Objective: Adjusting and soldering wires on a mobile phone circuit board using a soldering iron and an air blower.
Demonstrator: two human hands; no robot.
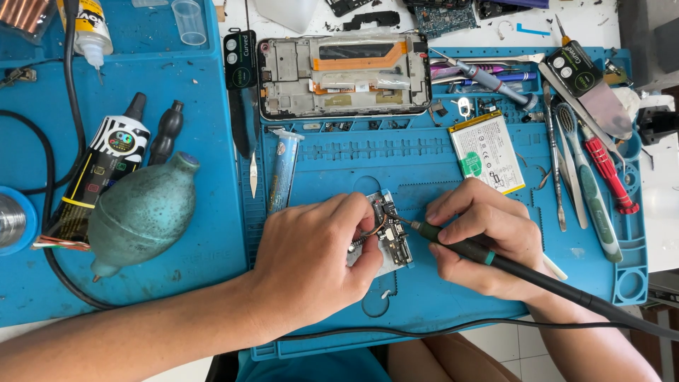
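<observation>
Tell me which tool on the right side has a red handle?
The red-handled screwdriver, lying farthest right; the toothbrush beside it is green and white.

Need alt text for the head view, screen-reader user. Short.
Seen from above, a left hand steadies a small circuit board on a blue silicone repair mat while the right hand holds a black corded soldering iron, tip on the board. Behind lie an opened phone frame, a white flat battery and a teal rubber dust blower.

A white workbench (658,184) covered by two blue work mats (212,233), evenly lit by bright light. White floor tiles (509,346) show below its near edge.
</observation>
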